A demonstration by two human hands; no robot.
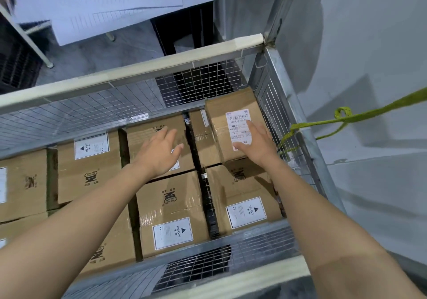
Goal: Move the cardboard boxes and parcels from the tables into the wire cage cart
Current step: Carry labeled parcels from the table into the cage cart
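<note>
grips both flat and unclenched: right grip (255, 144) on labelled box (218, 119), left grip (161, 152) above neighbouring box (142, 134).

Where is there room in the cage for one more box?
Only on top: the HEAVY-labelled boxes by the near rail have bare tops. That layer is packed, with only thin gaps. The far right corner holds a stacked box.

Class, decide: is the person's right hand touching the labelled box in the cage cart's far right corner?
Cannot tell. In the head view the right hand lies open over the labelled box, but looking down from above hides any gap.
</note>
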